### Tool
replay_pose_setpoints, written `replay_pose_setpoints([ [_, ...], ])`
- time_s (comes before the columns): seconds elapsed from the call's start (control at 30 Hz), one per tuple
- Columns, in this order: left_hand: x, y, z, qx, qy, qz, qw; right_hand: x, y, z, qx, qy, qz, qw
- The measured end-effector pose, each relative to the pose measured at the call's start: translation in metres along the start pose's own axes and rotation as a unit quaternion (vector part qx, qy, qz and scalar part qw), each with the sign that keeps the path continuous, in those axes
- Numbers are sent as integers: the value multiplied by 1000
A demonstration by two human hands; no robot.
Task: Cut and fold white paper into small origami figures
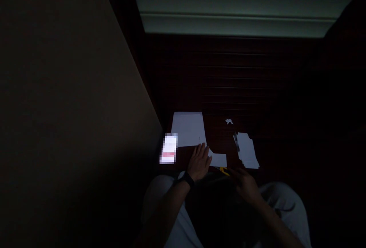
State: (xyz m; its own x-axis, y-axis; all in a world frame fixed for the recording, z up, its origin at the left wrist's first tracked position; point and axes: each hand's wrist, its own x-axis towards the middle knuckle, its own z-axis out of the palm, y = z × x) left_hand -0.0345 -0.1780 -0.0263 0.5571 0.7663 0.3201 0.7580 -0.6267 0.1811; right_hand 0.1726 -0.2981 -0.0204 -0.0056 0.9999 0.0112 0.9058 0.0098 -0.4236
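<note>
My left hand (199, 161), with a dark band on its wrist, lies flat with its fingers stretched out. It rests over the left end of a small white paper piece (219, 160) at the table's near edge. Its fingertips reach the lower right corner of a larger white sheet (188, 128). My right hand (246, 184) is closed around a yellow and black utility knife (224, 170). The knife's thin blade points left, by the near edge of the small paper. In the dim light I cannot tell whether the blade touches the paper.
A lit phone (168, 149), its screen blurred, lies at the left near the wall (85, 88). On the right are stacked papers (248, 151) with a dark pen (236, 142) on their left edge. Torn paper scraps (229, 121) lie farther back. Slatted blinds (234, 8) are above.
</note>
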Motion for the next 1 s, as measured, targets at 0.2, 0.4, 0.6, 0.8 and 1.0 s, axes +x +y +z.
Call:
replay_pose_setpoints([
  [0.2, 2, -19, -5, 11, -2, -10, 1000, 1, 1, -6, 1, -11, -4, 1000],
  [0.4, -1, -18, -8, 31, -6, 0, 999, 1, -17, -5, 15, -10, -12, 1000],
  [0.6, -1, -18, -8, 36, -9, -2, 999, 2, -24, 6, 12, 0, -10, 1000],
  [0.8, -1, -18, -5, 38, -1, -3, 999, -2, -23, 6, 11, -8, -15, 1000],
  [1.0, -1, -19, -3, 23, -2, -4, 1000, 1, -30, 5, 1, -12, -1, 1000],
])
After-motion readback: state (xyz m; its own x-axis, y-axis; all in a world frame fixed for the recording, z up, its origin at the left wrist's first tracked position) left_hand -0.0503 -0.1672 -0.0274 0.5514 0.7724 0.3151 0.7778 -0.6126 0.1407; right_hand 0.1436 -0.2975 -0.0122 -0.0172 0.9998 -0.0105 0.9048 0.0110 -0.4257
